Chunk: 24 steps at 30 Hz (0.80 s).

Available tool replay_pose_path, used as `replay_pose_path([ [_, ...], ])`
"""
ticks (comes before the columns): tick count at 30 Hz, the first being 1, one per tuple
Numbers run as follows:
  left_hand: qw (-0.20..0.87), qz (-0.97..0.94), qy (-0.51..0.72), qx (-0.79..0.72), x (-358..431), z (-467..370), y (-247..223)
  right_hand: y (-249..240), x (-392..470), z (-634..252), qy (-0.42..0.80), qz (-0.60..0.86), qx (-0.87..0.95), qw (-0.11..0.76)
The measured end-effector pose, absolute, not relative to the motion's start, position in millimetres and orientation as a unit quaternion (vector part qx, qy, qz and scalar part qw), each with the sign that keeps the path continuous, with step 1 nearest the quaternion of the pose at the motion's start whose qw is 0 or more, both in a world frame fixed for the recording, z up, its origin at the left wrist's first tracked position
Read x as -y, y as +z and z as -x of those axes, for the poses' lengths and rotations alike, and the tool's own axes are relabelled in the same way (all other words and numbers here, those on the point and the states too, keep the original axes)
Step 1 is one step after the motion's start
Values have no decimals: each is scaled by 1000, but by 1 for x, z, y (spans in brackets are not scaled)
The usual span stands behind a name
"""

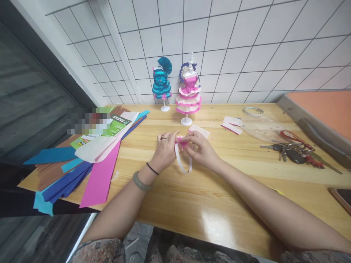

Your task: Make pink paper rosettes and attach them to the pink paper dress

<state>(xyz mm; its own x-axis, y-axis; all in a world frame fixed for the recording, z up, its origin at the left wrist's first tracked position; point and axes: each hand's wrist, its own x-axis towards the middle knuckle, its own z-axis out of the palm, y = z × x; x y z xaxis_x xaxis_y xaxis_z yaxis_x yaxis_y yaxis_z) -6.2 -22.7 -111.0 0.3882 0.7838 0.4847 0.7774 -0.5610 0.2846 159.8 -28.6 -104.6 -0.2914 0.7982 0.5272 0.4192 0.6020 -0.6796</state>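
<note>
Patterned sleeves (pixel 95 251) edge the foreground as a person works at a wooden table (pixel 219 199). At far right sits an orange-topped case (pixel 323 115); at left, sheets of paper (pixel 101 173) in pink, brown and blues fan out beneath a green packet (pixel 117 126). Two miniature dresses stand on white bases at the back: a tiered pink-and-white dress (pixel 189 99) and, left of it, a smaller teal dress (pixel 161 88). Left hand (pixel 166 148) and right hand (pixel 202 149) come together mid-table, in front of the pink-and-white dress. Keys (pixel 295 156) lie to the right, near paper scraps (pixel 232 120). A white strip (pixel 178 160) loops below the hands, between which sits a pink piece (pixel 180 140), pinched in the narrowed fingers of both.
</note>
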Motion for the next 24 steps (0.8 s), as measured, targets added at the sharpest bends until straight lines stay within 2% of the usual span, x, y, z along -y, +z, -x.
replay_pose_path([
  [5, 16, -845, 280, -456, 25, 6, -111, -106, 32, -154, 57, 375, 845, 377],
  [10, 81, -830, 293, -468, 24, 7, -108, -113, 31, -158, -1, 349, 874, 339],
  [19, 330, -730, 370, -471, 14, 19, -108, -117, 31, -164, -100, 325, 903, 263],
  [24, 484, -631, 387, -467, 12, 22, -107, -117, 31, -166, -108, 318, 913, 230],
])
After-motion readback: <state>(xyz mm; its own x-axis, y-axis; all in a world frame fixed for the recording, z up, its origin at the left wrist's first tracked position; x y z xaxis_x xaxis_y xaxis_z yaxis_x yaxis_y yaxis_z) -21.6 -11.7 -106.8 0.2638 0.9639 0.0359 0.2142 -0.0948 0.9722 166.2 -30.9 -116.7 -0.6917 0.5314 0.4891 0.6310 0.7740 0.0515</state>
